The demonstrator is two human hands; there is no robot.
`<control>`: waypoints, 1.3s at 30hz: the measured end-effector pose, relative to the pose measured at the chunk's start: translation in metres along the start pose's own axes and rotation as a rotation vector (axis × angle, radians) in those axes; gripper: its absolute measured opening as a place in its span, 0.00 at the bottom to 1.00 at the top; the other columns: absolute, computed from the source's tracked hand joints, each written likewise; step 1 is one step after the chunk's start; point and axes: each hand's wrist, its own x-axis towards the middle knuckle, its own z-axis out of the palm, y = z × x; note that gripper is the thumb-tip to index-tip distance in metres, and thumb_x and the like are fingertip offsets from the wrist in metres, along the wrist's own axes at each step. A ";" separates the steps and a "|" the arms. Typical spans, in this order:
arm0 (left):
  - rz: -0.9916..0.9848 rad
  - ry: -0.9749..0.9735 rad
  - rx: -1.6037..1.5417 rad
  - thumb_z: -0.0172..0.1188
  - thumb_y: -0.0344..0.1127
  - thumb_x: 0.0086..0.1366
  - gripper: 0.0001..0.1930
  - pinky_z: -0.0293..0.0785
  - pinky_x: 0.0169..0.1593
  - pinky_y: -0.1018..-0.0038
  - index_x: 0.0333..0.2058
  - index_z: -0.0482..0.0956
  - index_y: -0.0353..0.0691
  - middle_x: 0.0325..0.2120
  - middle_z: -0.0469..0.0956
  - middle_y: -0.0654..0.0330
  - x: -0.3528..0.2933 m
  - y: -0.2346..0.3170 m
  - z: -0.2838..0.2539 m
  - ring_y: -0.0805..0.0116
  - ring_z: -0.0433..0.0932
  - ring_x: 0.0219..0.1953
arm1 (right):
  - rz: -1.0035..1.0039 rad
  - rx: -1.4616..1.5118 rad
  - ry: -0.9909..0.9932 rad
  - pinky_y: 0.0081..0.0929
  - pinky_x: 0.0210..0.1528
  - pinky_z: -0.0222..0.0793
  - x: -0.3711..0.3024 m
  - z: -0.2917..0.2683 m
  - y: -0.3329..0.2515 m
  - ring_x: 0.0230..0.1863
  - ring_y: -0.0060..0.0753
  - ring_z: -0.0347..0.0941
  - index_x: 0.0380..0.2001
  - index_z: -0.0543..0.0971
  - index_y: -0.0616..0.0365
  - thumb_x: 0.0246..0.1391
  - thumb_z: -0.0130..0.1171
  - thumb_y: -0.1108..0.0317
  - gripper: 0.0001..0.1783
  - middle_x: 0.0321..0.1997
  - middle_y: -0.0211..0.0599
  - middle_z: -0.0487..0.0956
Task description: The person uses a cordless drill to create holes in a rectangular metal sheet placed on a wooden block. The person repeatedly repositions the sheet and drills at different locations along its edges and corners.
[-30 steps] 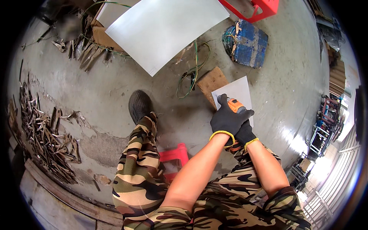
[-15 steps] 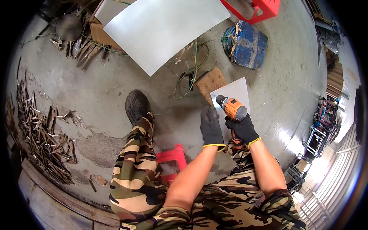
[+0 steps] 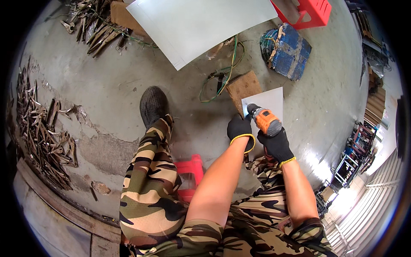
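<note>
My right hand (image 3: 276,145), in a black glove with a yellow cuff, is closed round the handle of an orange and black cordless drill (image 3: 267,122). The drill's chuck points up and left over the left edge of a small pale sheet (image 3: 274,99). My left hand (image 3: 239,127), gloved alike, is bunched at that sheet's lower left edge, its fingers closed there and partly hidden. Under or behind the sheet's upper left corner lies a wooden block (image 3: 244,87). The drill's tip is too small to make out.
A large pale sheet (image 3: 201,28) lies ahead, beside a blue taped bundle (image 3: 291,52) and a red plastic stool (image 3: 314,13). Green and yellow cord (image 3: 231,70) loops near the block. Scrap strips (image 3: 43,141) are heaped at the left. Another red stool (image 3: 198,169) stands between my legs.
My left hand has gone from stretched out to bunched at the small sheet's edge. The drill has shifted slightly right and down in the picture. The view has moved a little.
</note>
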 end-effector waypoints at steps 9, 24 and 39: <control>-0.024 0.005 -0.003 0.63 0.57 0.62 0.24 0.76 0.50 0.53 0.41 0.85 0.39 0.40 0.84 0.42 -0.005 0.005 -0.005 0.40 0.82 0.46 | 0.433 0.408 -0.137 0.28 0.38 0.76 -0.001 -0.009 -0.012 0.33 0.26 0.78 0.41 0.83 0.63 0.47 0.68 0.72 0.15 0.33 0.32 0.84; -0.086 -0.036 -0.207 0.76 0.51 0.51 0.21 0.78 0.44 0.59 0.32 0.82 0.39 0.32 0.85 0.48 -0.012 -0.020 0.008 0.48 0.83 0.36 | 0.449 0.955 0.047 0.26 0.39 0.77 -0.039 -0.061 -0.032 0.36 0.27 0.80 0.53 0.78 0.64 0.47 0.67 0.81 0.26 0.44 0.39 0.84; 0.144 0.030 -0.325 0.75 0.48 0.54 0.28 0.78 0.48 0.64 0.47 0.78 0.35 0.40 0.85 0.51 0.017 -0.038 -0.035 0.58 0.84 0.42 | 0.353 0.976 -0.071 0.29 0.42 0.81 -0.048 -0.056 -0.024 0.42 0.29 0.81 0.58 0.74 0.61 0.47 0.68 0.81 0.31 0.48 0.41 0.83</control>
